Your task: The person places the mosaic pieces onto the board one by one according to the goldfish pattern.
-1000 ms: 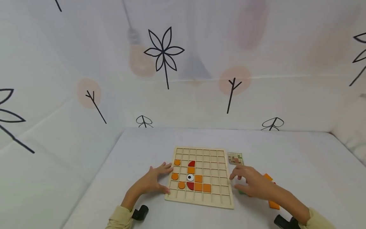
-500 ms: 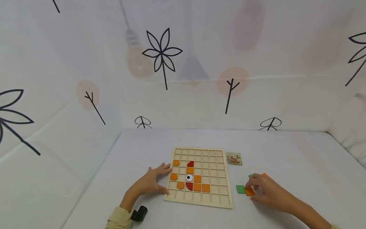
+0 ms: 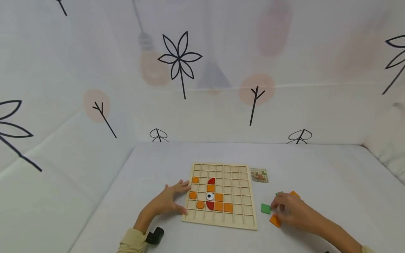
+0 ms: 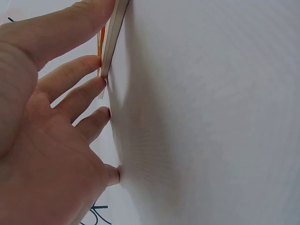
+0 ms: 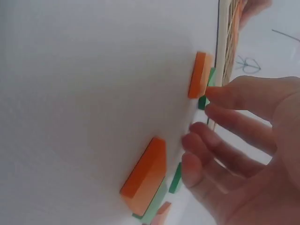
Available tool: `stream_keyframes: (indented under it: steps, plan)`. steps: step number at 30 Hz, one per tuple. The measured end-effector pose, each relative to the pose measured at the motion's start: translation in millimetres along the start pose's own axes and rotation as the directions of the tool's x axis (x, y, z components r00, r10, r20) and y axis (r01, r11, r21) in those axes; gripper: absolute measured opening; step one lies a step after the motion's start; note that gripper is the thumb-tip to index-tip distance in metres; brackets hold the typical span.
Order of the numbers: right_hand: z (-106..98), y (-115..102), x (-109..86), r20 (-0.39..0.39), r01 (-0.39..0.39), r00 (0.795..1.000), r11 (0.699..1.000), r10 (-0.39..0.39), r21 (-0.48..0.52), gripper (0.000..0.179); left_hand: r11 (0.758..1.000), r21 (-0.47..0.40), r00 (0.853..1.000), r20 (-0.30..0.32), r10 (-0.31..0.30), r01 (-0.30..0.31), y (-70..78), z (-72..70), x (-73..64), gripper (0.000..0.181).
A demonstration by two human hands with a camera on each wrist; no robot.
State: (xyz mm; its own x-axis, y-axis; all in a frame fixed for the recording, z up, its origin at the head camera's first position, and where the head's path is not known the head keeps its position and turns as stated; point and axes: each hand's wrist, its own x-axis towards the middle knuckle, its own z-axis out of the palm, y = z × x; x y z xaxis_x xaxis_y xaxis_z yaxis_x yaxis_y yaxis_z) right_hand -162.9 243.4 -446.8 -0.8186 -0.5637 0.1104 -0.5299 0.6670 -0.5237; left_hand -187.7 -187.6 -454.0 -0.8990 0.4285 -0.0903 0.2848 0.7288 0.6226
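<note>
My left hand (image 3: 167, 200) rests with spread fingers against the left edge of a wooden grid board (image 3: 237, 221), thumb near its lower left corner. On the board lie orange discs (image 3: 193, 195), orange squares (image 3: 218, 206), red quarter-round pieces (image 3: 210, 205) and an eye disc (image 3: 210, 196). To the right of the board my right hand (image 3: 292, 211) hovers low over loose tiles, fingers bent, nothing visibly gripped. Its thumb is close to an orange tile (image 3: 275, 220); whether they touch I cannot tell. A green square tile (image 3: 265, 208) lies by the fingertips.
A small patterned card (image 3: 259, 175) lies beyond the board's right edge. Another orange tile (image 3: 295, 194) and a green piece (image 3: 279, 193) are partly covered by the right hand. White table (image 3: 171, 161) surrounds everything, with patterned cloth (image 3: 202, 116) behind.
The right hand has moved from beside the board right to the loose tiles. One orange tile has shifted toward the near side, apart from the green square. The left hand stays put.
</note>
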Motion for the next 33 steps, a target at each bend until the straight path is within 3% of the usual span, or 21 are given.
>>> stream_keyframes:
  steps: [6, 9, 18, 21, 33]
  plan:
    - [5, -11, -6.8, 0.024, -0.078, 0.997, 0.997, 0.079, -0.019, 0.022, 1.0, 0.011, 1.0, -0.001, 0.006, -0.006, -1.9, -0.8, -0.3, 0.084]
    - [6, -14, -8.3, 0.039, -0.098, 0.994, 0.995, 0.098, -0.001, 0.019, 1.0, 0.023, 1.0, -0.007, -0.001, 0.001, -1.2, -1.2, -0.5, 0.084]
    - [4, -19, 3.0, -0.018, 0.025, 1.0, 0.999, -0.024, 0.045, 0.02, 1.0, 0.022, 1.0, -0.003, -0.018, 0.018, 0.6, -1.2, -0.2, 0.083]
    - [3, -24, 14.5, -0.041, 0.079, 0.996, 0.994, -0.076, 0.077, 0.02, 1.0, 0.018, 1.0, -0.004, -0.023, 0.023, -0.1, -1.4, -0.3, 0.083]
    - [21, -44, 65.9, -0.053, 0.136, 0.99, 0.981, -0.13, 0.136, 0.016, 1.0, 0.0, 1.0, 0.005, -0.008, 0.008, -0.1, -2.3, 0.3, 0.083]
